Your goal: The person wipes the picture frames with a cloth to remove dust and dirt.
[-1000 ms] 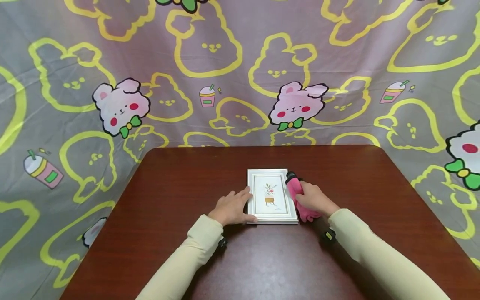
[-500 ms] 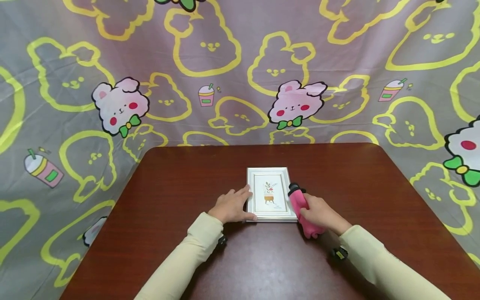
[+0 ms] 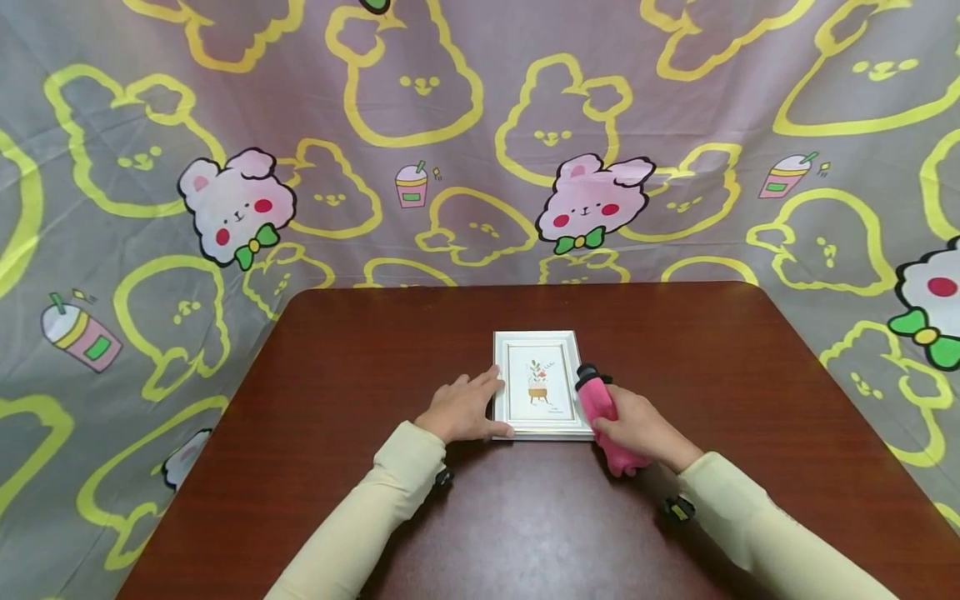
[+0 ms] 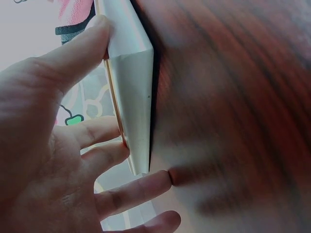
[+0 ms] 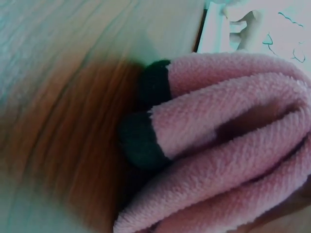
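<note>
A white picture frame (image 3: 543, 385) with a potted-flower print lies face up on the table. My left hand (image 3: 461, 408) rests on its left side, fingers spread and thumb at the near left corner. In the left wrist view, the thumb and two fingers (image 4: 99, 131) touch the frame's border, and the other fingers reach beside it toward the table. My right hand (image 3: 645, 429) grips a bunched pink cloth (image 3: 598, 400) with black trim at the frame's right edge. The right wrist view shows the cloth's fuzzy folds (image 5: 228, 107) close up, hiding most of the hand.
The brown wooden table (image 3: 390, 350) extends around the frame on all sides. A patterned fabric curtain (image 3: 480, 125) with bunny drawings hangs behind the table and along both sides. Small black devices (image 3: 681, 508) sit under the wrists.
My right hand has slid the pink cloth toward me along the frame's right edge, then stayed nearly still over the last half second. The left hand keeps its place on the frame.
</note>
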Motion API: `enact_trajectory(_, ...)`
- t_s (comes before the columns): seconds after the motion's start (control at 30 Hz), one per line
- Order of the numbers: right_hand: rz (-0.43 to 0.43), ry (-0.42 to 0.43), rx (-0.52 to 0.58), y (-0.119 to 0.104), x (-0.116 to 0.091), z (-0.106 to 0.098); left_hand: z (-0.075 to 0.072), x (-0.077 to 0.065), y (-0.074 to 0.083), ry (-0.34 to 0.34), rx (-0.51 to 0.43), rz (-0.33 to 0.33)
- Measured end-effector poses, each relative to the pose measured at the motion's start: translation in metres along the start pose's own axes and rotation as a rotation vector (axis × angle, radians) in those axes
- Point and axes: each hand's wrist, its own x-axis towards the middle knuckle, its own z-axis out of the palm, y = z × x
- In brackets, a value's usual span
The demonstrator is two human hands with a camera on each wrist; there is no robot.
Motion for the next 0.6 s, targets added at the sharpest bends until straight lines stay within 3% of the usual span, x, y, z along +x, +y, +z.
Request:
enact_trajectory(0.4, 0.011, -0.019, 0.042, 0.002, -0.004, -0.001, -0.001, -0.001, 0.003, -0.013, -0.009, 0.0)
enact_trajectory(0.6, 0.048, -0.056, 0.105, 0.0, 0.008, -0.005, -0.002, -0.001, 0.002, -0.017, -0.012, -0.006)
